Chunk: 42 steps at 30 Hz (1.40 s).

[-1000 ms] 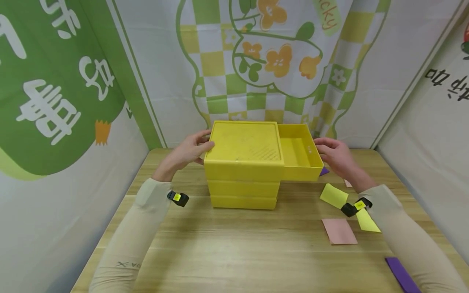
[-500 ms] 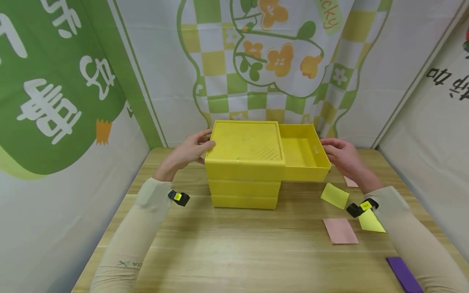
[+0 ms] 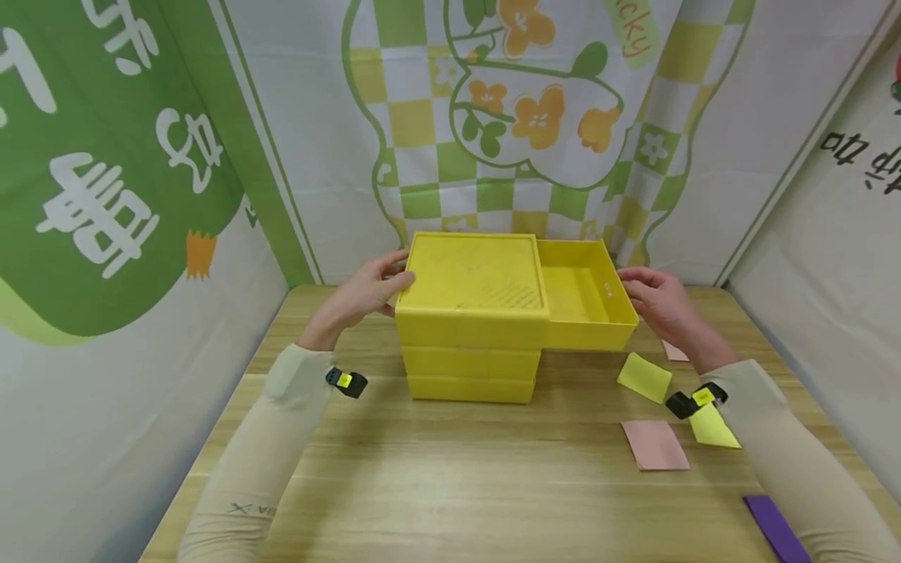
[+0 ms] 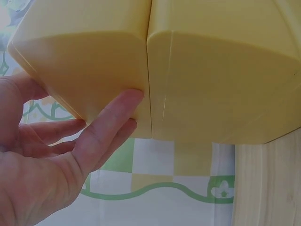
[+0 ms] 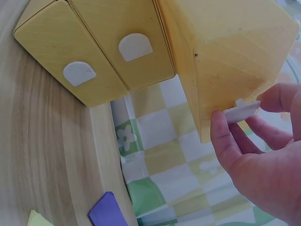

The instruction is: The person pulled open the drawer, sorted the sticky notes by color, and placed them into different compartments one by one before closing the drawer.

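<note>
A yellow three-tier drawer box (image 3: pixel 475 270) stands on the wooden table in the head view. Its top drawer (image 3: pixel 591 336) is pulled out to the right, and its visible inside is bare. My right hand (image 3: pixel 662 301) is at the drawer's front; the right wrist view shows thumb and fingers pinching its white handle (image 5: pixel 242 112). Two lower drawers with white handles (image 5: pixel 135 46) stay pushed in. Against the box's left side rests my left hand (image 3: pixel 359 293), its fingers extended along the yellow wall in the left wrist view, apparently bracing it.
On the right of the table lie a pink paper square (image 3: pixel 655 446), a yellow paper (image 3: pixel 644 377), another yellow paper (image 3: pixel 712 426) partly under the right forearm, and a purple strip (image 3: pixel 777 528). A pink piece (image 3: pixel 674 352) shows near the right wrist. A patterned curtain (image 3: pixel 493 188) hangs behind.
Over the past second, my right hand has moved rightward with the top drawer, sliding it further out. Little differs in the last half second. The left hand has stayed in place.
</note>
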Each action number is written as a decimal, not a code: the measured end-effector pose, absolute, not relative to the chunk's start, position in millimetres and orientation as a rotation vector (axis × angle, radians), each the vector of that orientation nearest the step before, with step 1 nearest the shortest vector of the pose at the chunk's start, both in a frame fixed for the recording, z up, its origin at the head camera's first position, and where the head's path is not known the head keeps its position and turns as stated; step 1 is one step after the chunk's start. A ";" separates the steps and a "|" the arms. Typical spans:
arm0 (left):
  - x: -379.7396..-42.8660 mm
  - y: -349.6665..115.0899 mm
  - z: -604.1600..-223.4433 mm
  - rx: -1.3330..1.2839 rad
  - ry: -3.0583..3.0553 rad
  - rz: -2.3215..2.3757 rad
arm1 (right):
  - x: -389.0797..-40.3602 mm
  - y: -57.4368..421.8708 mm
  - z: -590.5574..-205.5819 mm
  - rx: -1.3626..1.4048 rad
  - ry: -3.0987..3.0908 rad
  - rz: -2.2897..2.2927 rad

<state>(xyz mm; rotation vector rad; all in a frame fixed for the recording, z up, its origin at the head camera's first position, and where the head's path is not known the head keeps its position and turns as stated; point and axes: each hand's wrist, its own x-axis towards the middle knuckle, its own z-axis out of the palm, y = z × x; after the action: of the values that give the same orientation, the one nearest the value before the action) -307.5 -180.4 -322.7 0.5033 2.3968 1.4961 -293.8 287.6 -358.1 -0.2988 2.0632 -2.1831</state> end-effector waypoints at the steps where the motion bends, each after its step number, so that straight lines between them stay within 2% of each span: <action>1: -307.4 -180.1 -322.6 0.503 2.401 1.495 | -294.0 288.2 -358.8 -0.291 2.073 -2.176; 15: -307.3 -179.2 -324.2 0.489 2.399 1.497 | -305.7 297.6 -362.6 -0.163 2.184 -2.067; 26: -306.3 -179.1 -327.2 0.510 2.393 1.512 | -326.1 303.1 -368.2 -0.018 2.548 -1.648; 35: -304.1 -178.1 -328.4 0.510 2.386 1.522 | -350.3 312.9 -390.7 -0.016 2.642 -1.442; 42: -303.8 -176.7 -329.6 0.526 2.373 1.537 | -356.0 315.7 -402.4 -0.076 2.795 -1.271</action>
<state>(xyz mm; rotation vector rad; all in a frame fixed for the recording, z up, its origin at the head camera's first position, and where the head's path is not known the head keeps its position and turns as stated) -303.8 -176.7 -329.6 0.5261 2.3729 1.5372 -356.0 315.7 -402.4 -0.0758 2.7945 -1.2707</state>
